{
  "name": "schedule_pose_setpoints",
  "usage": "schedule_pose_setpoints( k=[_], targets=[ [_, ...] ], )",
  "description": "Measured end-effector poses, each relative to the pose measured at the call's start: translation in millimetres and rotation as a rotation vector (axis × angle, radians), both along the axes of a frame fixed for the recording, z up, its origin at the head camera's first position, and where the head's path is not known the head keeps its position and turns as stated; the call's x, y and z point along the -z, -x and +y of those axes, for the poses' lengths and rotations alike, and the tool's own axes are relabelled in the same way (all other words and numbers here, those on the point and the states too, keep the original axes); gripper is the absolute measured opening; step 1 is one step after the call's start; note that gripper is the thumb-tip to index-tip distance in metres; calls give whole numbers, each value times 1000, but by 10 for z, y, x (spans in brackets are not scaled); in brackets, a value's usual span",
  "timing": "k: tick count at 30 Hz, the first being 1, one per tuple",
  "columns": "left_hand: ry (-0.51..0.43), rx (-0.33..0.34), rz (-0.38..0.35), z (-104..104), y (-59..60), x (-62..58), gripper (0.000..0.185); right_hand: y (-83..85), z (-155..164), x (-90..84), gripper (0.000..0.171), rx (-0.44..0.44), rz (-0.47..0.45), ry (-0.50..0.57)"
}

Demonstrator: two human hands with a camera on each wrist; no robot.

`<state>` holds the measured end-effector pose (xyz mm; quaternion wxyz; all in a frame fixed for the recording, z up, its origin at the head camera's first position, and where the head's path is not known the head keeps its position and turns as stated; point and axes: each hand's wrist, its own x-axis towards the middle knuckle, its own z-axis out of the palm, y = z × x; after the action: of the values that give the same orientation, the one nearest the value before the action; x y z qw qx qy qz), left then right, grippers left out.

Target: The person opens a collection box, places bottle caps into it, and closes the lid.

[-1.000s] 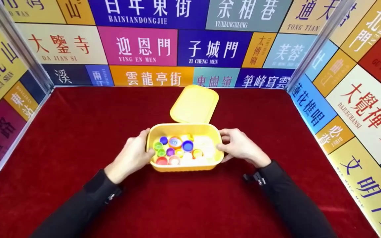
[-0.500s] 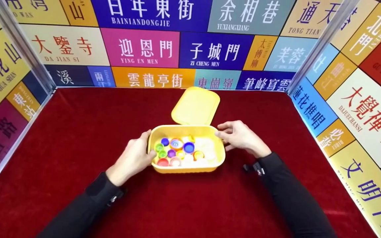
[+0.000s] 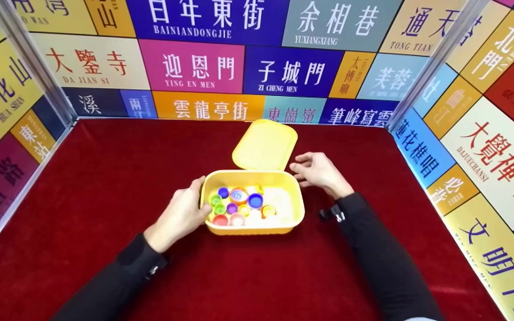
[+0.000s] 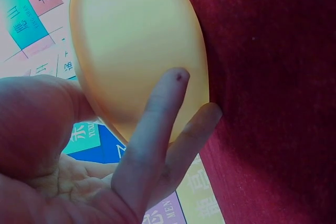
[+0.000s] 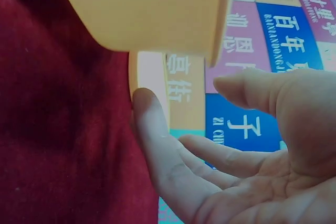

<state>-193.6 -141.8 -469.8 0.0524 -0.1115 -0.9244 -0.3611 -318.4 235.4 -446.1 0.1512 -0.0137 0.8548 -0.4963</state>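
Yellow box (image 3: 253,225) sits center frame on red cloth (image 3: 105,178), lid (image 3: 264,145) flipped up behind, bottle caps (image 3: 239,205) inside. Left hand (image 3: 181,214) holds its left wall, fingers straight against it. Right hand (image 3: 317,171) loosely open at the lid's right edge, one fingertip touching it.

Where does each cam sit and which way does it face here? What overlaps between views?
Head: above, facing forward and down at the open yellow plastic box of bottle caps on red cloth; both hands and sleeves show.
Left wrist: low beside the left hand, facing the box's side wall; fingers on it.
Right wrist: low beside the right hand, facing the box and its lid.
Shared: box, cloth.
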Motion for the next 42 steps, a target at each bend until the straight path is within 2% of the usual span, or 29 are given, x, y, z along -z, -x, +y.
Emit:
schedule_pose_setpoints(
  k=[6, 11, 13, 16, 18, 22, 25, 26, 30, 32, 33, 34, 42],
  targets=[
    [-3, -5, 3, 0, 5, -7, 74, 261, -75, 34, 66, 57, -20, -2],
    [-4, -6, -1, 2, 6, 11, 74, 453, -141, 25, 74, 75, -32, -56],
    [-4, -7, -5, 1, 7, 17, 74, 506, -188, 3, 70, 81, -40, -87],
    [-4, -8, -9, 6, 8, 16, 74, 568, -281, -49, 55, 85, -60, -142],
    [-3, -6, -10, 9, 10, 15, 74, 632, -338, -58, 52, 80, -78, -202],
    [-4, -9, -12, 10, 17, 22, 74, 734, -437, -44, 62, 49, -79, -338],
    [-5, -12, -5, 6, 16, 30, 74, 787, -487, -2, 76, 36, -72, -380],
    [-5, -12, -3, 5, 13, 32, 73, 939, -423, 160, 79, 33, -65, -345],
    [-2, -15, 0, 6, -2, 36, 72, 956, -461, 186, 82, 61, -93, -323],
    [1, -20, 2, 6, -6, 39, 72, 929, -486, 157, 77, 71, -100, -314],
    [1, -22, 2, 6, -6, 41, 72, 776, -575, -9, 73, 82, -111, -341],
    [0, -21, 4, 6, -6, 43, 72, 760, -585, -29, 69, 87, -108, -342],
    [-2, -17, 15, 14, 8, 50, 72, 789, -504, -25, 48, 161, -98, -313]
  ],
)
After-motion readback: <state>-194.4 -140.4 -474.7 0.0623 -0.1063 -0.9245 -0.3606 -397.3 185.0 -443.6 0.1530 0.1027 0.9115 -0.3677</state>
